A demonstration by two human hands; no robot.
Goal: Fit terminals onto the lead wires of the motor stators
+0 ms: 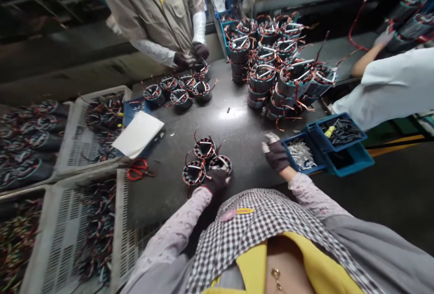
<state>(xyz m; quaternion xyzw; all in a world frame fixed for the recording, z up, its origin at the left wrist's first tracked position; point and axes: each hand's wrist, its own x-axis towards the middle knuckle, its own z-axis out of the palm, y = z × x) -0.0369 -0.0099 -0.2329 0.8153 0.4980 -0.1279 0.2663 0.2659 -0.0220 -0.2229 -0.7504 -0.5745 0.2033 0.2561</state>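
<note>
Three wound motor stators with red, black and white wires stand close together on the dark table in front of me. My left hand, in a dark glove with a patterned sleeve, is closed on the near side of the right-hand stator. Beside it are the left-hand stator and the rear stator. My right hand, in a dark glove with bare fingertips, is over the table at the left edge of a blue bin of small white pieces. Its fingers are apart, and nothing shows in them.
Stacked stators stand at the back right, a smaller group at the back left. Red scissors and a white sheet lie left, near crates. A blue bin of black tubes is right. Two co-workers stand nearby.
</note>
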